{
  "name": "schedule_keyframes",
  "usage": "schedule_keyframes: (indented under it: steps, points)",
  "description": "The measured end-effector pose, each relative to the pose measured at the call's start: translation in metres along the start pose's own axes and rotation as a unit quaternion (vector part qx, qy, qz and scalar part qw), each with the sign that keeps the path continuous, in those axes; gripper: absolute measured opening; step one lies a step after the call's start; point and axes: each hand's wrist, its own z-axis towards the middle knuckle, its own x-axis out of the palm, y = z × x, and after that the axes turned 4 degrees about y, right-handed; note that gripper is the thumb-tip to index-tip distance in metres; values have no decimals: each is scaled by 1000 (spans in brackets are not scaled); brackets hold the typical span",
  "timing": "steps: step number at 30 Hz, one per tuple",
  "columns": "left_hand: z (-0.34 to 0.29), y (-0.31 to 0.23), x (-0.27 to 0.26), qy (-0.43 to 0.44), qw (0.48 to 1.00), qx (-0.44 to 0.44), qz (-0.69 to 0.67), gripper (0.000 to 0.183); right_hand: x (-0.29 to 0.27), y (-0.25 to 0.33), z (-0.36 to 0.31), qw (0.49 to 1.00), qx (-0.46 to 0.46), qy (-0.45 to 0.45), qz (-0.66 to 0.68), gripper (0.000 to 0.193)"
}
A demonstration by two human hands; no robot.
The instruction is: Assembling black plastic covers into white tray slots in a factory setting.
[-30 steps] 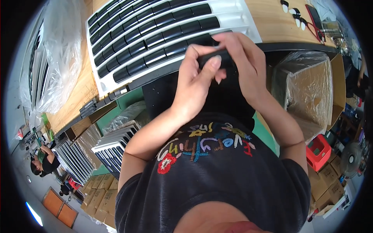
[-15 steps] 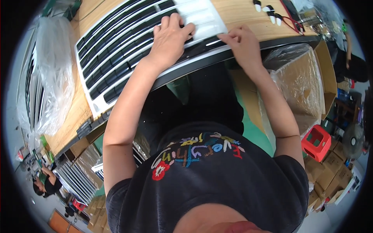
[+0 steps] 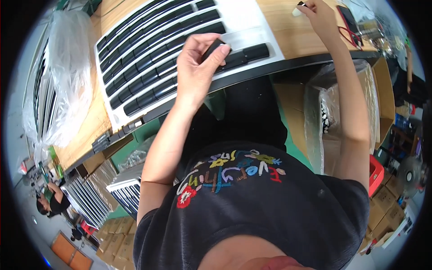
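Note:
A white slatted grille panel (image 3: 245, 15) with rows of glossy black inserts (image 3: 162, 71) lies along the near edge of the table. Above its lower right part, my left hand (image 3: 198, 63) is closed, pinching a small black piece (image 3: 215, 50) between thumb and fingers. More black inserts (image 3: 256, 51) fill the nearest row just right of that hand. Out to the far right, my right hand (image 3: 318, 15) has its fingers and thumb closed on a small black-and-white piece (image 3: 298, 10) at the tabletop. Other such pieces may be hidden by this hand.
Clear plastic wrap (image 3: 74, 67) covers more panels on the left. A red-handled tool (image 3: 348, 36) and a dark phone-like slab (image 3: 346, 17) lie at the right. Below the table edge stands a plastic-lined carton (image 3: 382, 99). A red stool (image 3: 375, 173) is behind my right arm.
My right hand has left the panel's right edge and reached far right to the small black-and-white pieces. My left hand has moved off the inserts, nearer, with a black piece in it.

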Motion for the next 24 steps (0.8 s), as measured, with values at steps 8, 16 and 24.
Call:
schedule_keyframes:
  steps: [8,16,24]
  points:
    - [-26,6,9,-6,991,-2,-132,30,-1,170,-117,932,4,101,349,18]
    - [-38,-3,7,23,997,38,-58,24,2,189,-128,948,-76,72,301,21]
    - [-46,-16,8,49,998,25,-21,20,9,200,-137,957,-195,25,212,16]
